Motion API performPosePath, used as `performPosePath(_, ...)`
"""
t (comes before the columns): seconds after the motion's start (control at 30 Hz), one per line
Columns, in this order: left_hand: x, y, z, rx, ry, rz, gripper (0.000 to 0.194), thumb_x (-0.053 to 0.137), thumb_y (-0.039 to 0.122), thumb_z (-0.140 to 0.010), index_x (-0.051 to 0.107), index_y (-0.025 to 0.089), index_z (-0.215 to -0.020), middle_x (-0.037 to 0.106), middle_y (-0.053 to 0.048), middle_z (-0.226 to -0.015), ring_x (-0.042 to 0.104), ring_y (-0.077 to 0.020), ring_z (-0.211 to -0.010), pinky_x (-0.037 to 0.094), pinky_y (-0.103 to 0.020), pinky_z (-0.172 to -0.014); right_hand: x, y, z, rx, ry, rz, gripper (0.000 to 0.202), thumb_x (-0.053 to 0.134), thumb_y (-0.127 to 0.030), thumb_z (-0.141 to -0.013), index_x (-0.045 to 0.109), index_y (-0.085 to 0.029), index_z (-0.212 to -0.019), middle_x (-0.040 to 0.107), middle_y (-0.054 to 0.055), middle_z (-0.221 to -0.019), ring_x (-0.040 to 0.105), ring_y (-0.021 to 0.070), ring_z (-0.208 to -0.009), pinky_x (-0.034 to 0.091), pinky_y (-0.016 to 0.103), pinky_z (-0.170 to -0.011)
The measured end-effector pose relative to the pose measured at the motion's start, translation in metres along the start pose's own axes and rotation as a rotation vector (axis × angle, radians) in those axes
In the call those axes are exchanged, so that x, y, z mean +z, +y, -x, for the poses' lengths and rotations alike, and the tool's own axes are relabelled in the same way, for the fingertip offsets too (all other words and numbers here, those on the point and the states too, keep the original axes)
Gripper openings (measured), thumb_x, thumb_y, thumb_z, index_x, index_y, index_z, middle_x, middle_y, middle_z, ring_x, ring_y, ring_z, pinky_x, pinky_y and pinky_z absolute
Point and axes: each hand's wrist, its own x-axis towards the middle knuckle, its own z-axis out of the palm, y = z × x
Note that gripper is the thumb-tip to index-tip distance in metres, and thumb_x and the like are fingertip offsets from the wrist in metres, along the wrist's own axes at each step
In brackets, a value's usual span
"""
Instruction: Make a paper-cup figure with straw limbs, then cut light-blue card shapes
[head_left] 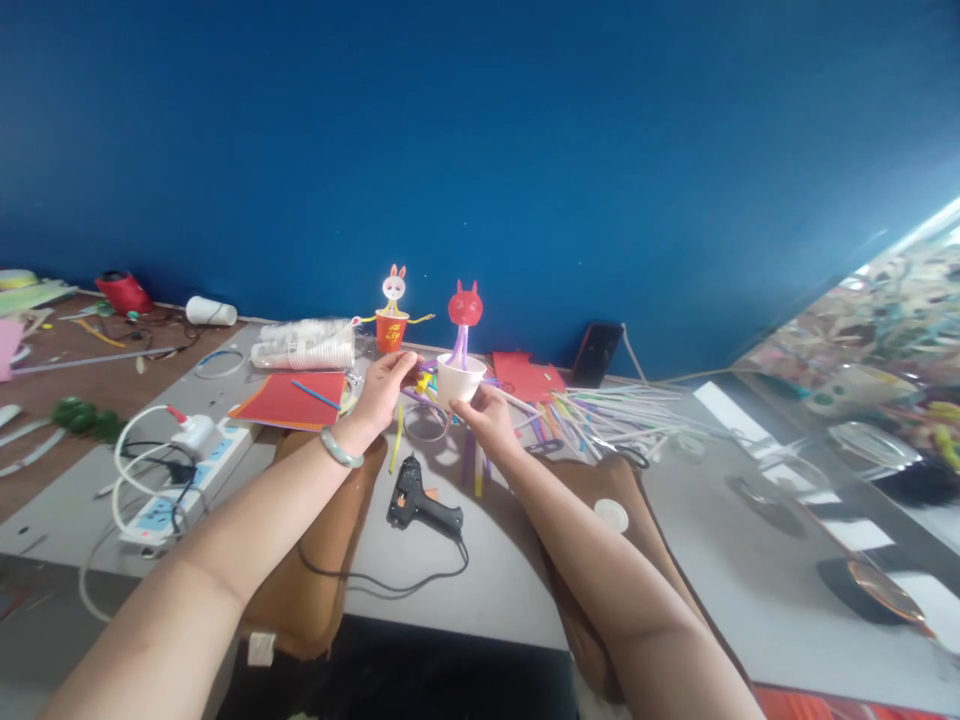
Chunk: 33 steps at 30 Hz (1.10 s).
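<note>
A white paper cup (459,382) is held up over the desk, with purple stems (460,345) rising from it to a red animal head (465,304) with two pointed ears. My right hand (486,415) grips the cup low on its right side. To the cup's left, my left hand (386,385) is closed in a pinch by a thin purple strip (426,362); exactly what lies between its fingers is hard to make out. Behind my left hand stands a red cup (391,332) with a white rabbit head (394,288). A black glue gun (421,503) lies below my hands.
Stacked cups in plastic (304,345) and red paper (289,400) lie at left, near a power strip (191,480) with cables. Many coloured stems (615,415), scissors (626,452) and a propped phone (596,354) are at right. Brown cushions (319,560) lie along the front edge.
</note>
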Motion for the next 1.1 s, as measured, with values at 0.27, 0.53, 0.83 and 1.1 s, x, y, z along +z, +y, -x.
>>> performPosePath(0.27, -0.003, 0.001, -0.002, 0.008, -0.06, -0.035, 0.031, 0.077, 0.044, -0.073, 0.068, 0.015, -0.073, 0.065, -0.001, -0.067, 0.06, -0.0108, -0.063, 0.049, -0.024, -0.063, 0.001, 0.003, 0.002, 0.008, 0.044, 0.147, 0.02, 0.07, -0.034, -0.066, 0.062, -0.018, -0.074, 0.061, 0.001, -0.07, 0.053, 0.0165, -0.066, 0.042, 0.029, -0.063)
performPosePath(0.53, -0.002, -0.006, -0.002, -0.014, -0.059, -0.035, 0.04, 0.083, 0.036, -0.067, 0.07, 0.015, -0.098, 0.068, -0.001, -0.076, 0.064, -0.0123, -0.069, 0.052, -0.026, -0.066, 0.001, -0.001, 0.001, 0.006, -0.007, -0.069, 0.027, 0.072, -0.041, -0.07, 0.063, -0.02, -0.084, 0.069, 0.004, -0.079, 0.061, 0.0203, -0.073, 0.048, 0.032, -0.07)
performPosePath(0.83, -0.001, -0.009, 0.001, -0.054, -0.148, -0.077, 0.031, 0.082, 0.034, -0.068, 0.072, 0.015, -0.09, 0.072, -0.005, -0.083, 0.067, -0.0164, -0.072, 0.056, -0.032, -0.068, 0.004, 0.0, 0.003, 0.015, -0.039, -0.134, 0.033, 0.075, -0.042, -0.069, 0.066, -0.019, -0.091, 0.074, 0.006, -0.089, 0.067, 0.0223, -0.079, 0.052, 0.034, -0.073)
performPosePath(1.1, -0.001, -0.006, -0.001, -0.045, -0.133, -0.081, 0.031, 0.081, 0.042, -0.069, 0.07, 0.014, -0.075, 0.069, -0.004, -0.072, 0.064, -0.014, -0.067, 0.054, -0.029, -0.066, 0.005, 0.005, 0.002, 0.014, -0.063, -0.152, 0.037, 0.078, -0.045, -0.066, 0.068, -0.018, -0.089, 0.074, 0.007, -0.087, 0.068, 0.023, -0.077, 0.054, 0.034, -0.071)
